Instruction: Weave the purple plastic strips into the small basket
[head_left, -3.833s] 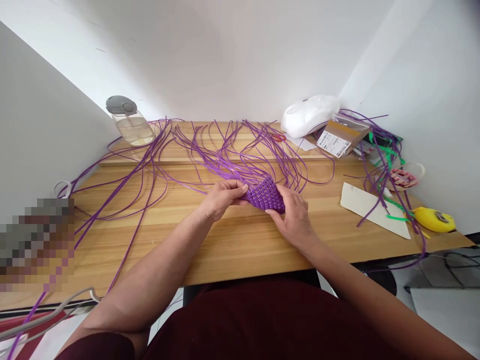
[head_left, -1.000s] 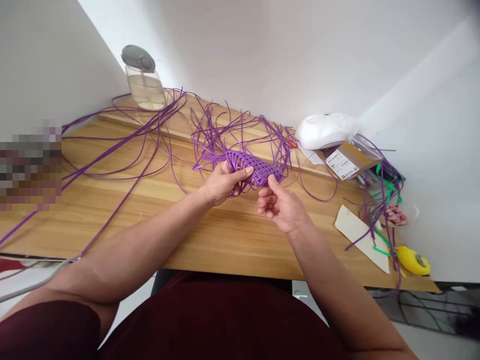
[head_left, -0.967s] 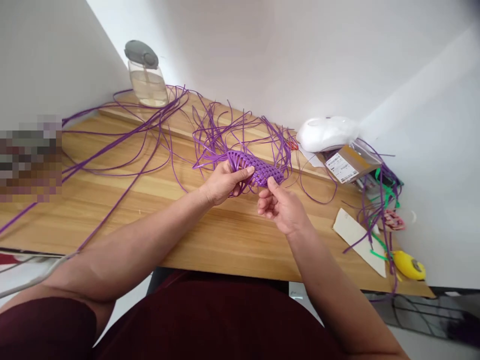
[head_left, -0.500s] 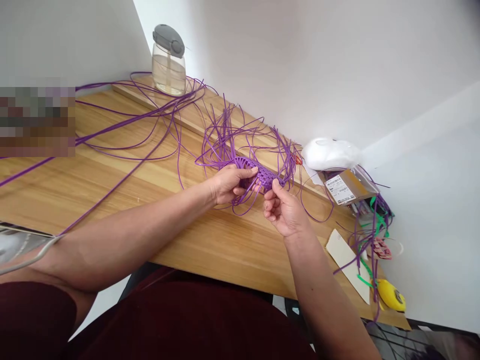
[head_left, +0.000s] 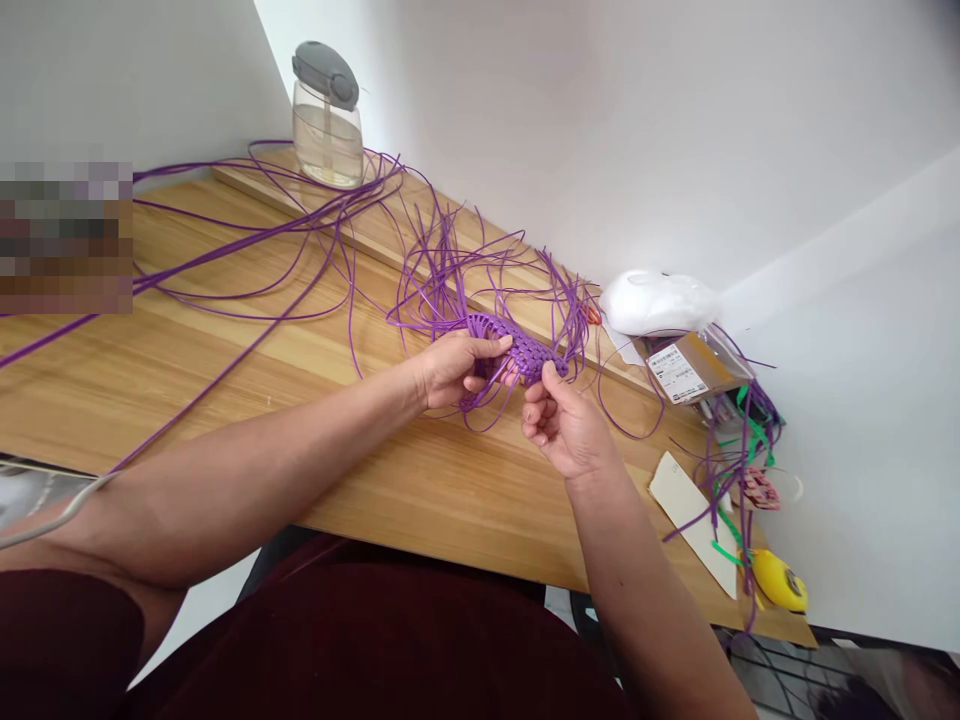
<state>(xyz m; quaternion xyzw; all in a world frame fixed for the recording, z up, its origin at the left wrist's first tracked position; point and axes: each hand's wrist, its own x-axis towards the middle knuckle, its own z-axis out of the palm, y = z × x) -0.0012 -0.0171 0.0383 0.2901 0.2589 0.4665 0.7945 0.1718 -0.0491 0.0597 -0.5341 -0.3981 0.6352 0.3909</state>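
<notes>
A small piece of purple cord weaving (head_left: 529, 357) is held up between both hands above the wooden table. My left hand (head_left: 459, 368) grips its left part, thumb on top and the other fingers underneath, partly hidden by the weave. My right hand (head_left: 566, 418) pinches the lower right edge between thumb and forefinger, its other fingers curled. Long loose purple cords (head_left: 442, 262) fan out from the far side of the weave, and a few loops hang below it near my left hand.
A water bottle with a grey lid (head_left: 328, 125) stands at the back left among purple strands. On the right lie a white bundle (head_left: 660, 302), a labelled package (head_left: 679, 372), a pale card (head_left: 694, 522), green ribbon and a yellow tape measure (head_left: 780, 580). A wall rises behind the table (head_left: 420, 480).
The view has shifted slightly, so most things sit a little further left. Both hands keep their hold on the weave, with barely any movement.
</notes>
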